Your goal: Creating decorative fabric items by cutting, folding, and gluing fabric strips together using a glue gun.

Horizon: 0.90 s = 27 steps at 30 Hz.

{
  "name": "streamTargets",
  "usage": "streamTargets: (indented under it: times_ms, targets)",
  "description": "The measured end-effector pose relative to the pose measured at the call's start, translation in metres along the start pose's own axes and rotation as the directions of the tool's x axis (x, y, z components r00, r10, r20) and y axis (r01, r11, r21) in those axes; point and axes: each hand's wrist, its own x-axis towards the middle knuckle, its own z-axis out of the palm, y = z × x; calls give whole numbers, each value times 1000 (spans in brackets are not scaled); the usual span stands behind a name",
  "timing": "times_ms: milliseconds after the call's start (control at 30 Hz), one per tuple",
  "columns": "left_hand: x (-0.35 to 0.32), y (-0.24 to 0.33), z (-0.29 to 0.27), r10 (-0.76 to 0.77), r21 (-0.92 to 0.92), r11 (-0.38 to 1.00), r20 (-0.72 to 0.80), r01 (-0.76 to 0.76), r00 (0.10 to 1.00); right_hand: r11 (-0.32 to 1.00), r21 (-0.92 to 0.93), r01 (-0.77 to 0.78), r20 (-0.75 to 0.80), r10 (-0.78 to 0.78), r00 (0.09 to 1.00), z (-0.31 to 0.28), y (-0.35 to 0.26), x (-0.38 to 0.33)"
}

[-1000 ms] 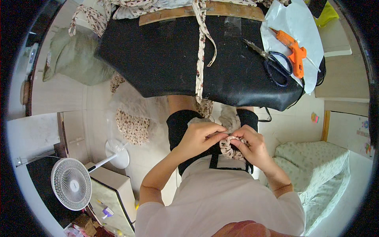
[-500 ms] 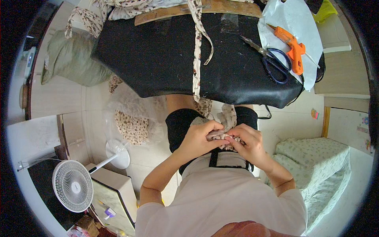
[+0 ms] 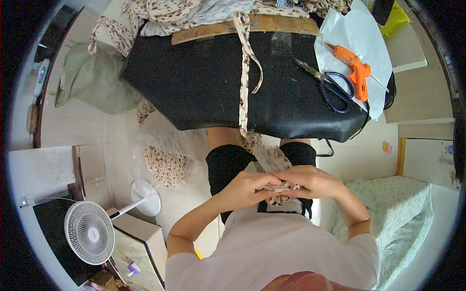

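Observation:
Over my lap, both hands pinch one gathered piece of patterned fabric (image 3: 277,200), cream with dark spots. My left hand (image 3: 249,189) is closed on its left side, thumb and fingers pressed together. From the other side my right hand (image 3: 310,182) is closed on the same bunch, fingertips nearly meeting the left ones. Most of the cloth is hidden behind my fingers. Beyond my knees, a long strip of matching fabric (image 3: 244,92) runs down the black-covered table (image 3: 194,82) and reaches its near edge.
Scissors (image 3: 335,89) and an orange glue gun (image 3: 357,72) lie at the table's right, near white plastic sheeting (image 3: 335,29). A wooden strip (image 3: 208,34) crosses the far side. Left stand a white fan (image 3: 90,233) and a clear bag of spotted fabric (image 3: 165,165).
My hands have come closer to my waist, still gripping the fabric. The right hand has turned over the bunch, its back now facing up. The view has shifted slightly.

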Motion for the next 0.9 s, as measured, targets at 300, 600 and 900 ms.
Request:
streamTargets:
  times_ms: [300, 600, 900]
  targets:
    - [9, -3, -3, -293, 31, 952, -208, 306, 933, 972, -219, -84, -405, -12, 914, 22, 12, 15]
    - [87, 34, -111, -21, -20, 1000, -279, 16, 960, 971, -234, 49, -454, -154, 878, 33, 33, 8]
    - [202, 24, -208, -347, -485, 859, -320, 162, 881, 971, -226, 70, -431, -164, 887, 42, 36, 5]
